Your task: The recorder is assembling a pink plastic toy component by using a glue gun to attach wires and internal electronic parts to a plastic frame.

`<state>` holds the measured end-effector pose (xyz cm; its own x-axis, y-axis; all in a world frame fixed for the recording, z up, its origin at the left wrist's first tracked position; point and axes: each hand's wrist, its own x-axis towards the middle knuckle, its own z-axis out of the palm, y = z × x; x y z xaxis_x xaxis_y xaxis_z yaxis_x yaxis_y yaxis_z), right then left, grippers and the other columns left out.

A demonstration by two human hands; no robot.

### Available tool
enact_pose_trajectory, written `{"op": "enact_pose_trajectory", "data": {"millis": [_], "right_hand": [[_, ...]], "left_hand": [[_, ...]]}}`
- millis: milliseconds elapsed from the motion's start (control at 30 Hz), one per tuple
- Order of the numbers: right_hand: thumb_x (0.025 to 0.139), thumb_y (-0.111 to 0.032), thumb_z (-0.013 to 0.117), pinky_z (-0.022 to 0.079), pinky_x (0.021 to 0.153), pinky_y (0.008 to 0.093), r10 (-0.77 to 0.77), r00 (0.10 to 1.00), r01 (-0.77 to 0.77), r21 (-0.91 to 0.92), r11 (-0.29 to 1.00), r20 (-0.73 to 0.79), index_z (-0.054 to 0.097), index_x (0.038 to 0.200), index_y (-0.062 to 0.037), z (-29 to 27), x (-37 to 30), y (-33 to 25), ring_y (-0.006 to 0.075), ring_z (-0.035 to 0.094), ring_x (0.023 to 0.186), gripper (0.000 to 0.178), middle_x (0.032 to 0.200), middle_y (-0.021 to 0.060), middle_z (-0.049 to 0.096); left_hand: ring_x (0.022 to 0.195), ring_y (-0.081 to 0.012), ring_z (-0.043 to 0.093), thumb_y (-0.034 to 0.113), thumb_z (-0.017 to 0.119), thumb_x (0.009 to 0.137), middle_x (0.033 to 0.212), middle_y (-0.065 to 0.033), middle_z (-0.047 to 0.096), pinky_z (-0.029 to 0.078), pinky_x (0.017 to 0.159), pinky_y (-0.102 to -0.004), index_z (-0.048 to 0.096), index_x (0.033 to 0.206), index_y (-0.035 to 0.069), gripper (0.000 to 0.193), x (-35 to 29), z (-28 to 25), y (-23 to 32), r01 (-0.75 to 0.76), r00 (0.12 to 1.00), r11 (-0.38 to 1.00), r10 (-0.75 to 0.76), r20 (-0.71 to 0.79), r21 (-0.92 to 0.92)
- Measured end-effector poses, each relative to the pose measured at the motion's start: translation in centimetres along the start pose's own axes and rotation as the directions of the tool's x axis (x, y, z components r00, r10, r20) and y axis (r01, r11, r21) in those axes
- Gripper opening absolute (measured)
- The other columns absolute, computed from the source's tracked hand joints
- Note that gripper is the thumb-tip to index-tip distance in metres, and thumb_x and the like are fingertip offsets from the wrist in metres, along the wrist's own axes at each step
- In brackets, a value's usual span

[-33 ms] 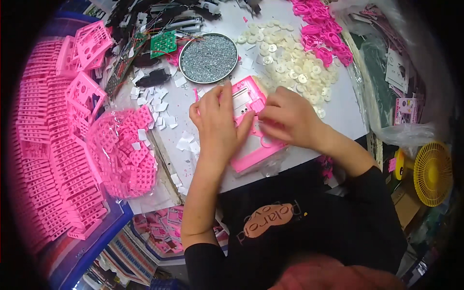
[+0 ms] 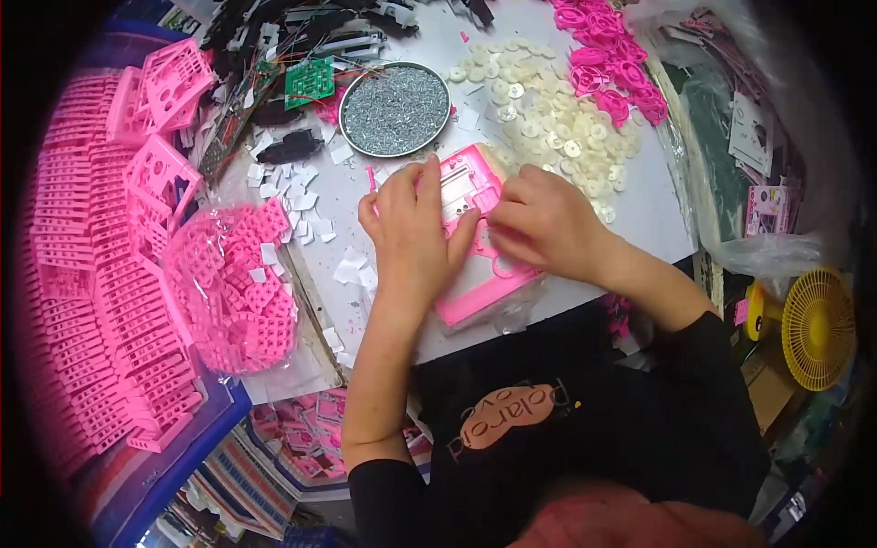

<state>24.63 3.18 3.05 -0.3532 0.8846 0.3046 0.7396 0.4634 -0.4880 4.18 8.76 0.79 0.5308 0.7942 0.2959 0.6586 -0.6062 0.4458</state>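
A pink plastic housing (image 2: 484, 294) lies slanted on the white tabletop in front of me, its inner side up with slots and a ring-shaped part showing. Across its left side rests my left hand (image 2: 409, 224), fingers bent over the far left edge and thumb pressing on the middle. My right hand (image 2: 553, 224) is over the right side, with its fingers curled together close to the left thumb. Whatever those fingertips pinch is hidden behind them. Just beyond the housing stands a round metal dish (image 2: 395, 110) full of small silvery screws.
Loose white discs (image 2: 557, 119) and pink ring-shaped parts (image 2: 607, 59) are spread at the back right. A green circuit board (image 2: 309, 83) with wires lies back left. Leftward are a bag of pink button pieces (image 2: 239, 292) and stacked pink panels (image 2: 91, 265). A yellow fan (image 2: 818, 327) stands right.
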Motion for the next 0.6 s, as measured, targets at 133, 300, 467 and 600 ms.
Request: {"op": "enact_pose_trajectory", "data": {"millis": [133,300,467,600], "right_hand": [[0.073,-0.014,0.075,0.053,0.066,0.0386,-0.024,0.996,0.039,-0.194,0.980,0.081,0.064,0.079,-0.0081,0.7,0.5,-0.5,0.0256,0.060,0.079,0.014,0.081,0.0058,0.060],[0.072,-0.016,0.075,0.053,0.064,0.0383,-0.064,0.981,0.111,-0.256,0.960,0.182,0.062,0.076,-0.0070,1.4,1.6,-0.1,0.0256,0.063,0.079,0.016,0.078,0.0058,0.061],[0.074,-0.015,0.071,0.053,0.061,0.0404,0.019,0.968,0.008,-0.108,0.994,0.248,0.068,0.077,-0.0079,-0.3,2.8,0.3,0.0273,0.068,0.071,0.009,0.073,0.0082,0.067],[0.076,-0.015,0.074,0.043,0.054,0.0318,0.269,0.955,-0.296,0.318,0.901,0.126,0.066,0.078,-0.0048,-3.1,1.9,1.1,0.0154,0.057,0.058,0.013,0.064,0.0020,0.059]], "left_hand": [[0.128,-0.0300,0.048,0.028,0.076,0.081,0.132,-0.0146,0.052,0.028,0.107,-0.0582,0.053,0.140,0.003,0.068,-0.3,0.0,0.0,0.020,0.999,1.000,-0.021,0.045,0.023],[0.128,-0.0297,0.047,0.025,0.076,0.081,0.134,-0.0129,0.052,0.027,0.107,-0.0609,0.052,0.140,0.004,0.067,-0.7,0.6,-0.2,0.006,1.000,0.999,-0.007,0.008,0.048],[0.128,-0.0294,0.047,0.024,0.076,0.081,0.134,-0.0126,0.052,0.027,0.108,-0.0609,0.052,0.140,0.005,0.067,-0.6,0.8,-0.3,0.016,1.000,0.999,-0.016,0.003,0.043],[0.126,-0.0298,0.049,0.024,0.075,0.082,0.133,-0.0135,0.054,0.028,0.107,-0.0561,0.055,0.139,0.007,0.063,-0.7,0.8,-0.2,0.012,0.999,1.000,-0.012,-0.030,0.022]]}}
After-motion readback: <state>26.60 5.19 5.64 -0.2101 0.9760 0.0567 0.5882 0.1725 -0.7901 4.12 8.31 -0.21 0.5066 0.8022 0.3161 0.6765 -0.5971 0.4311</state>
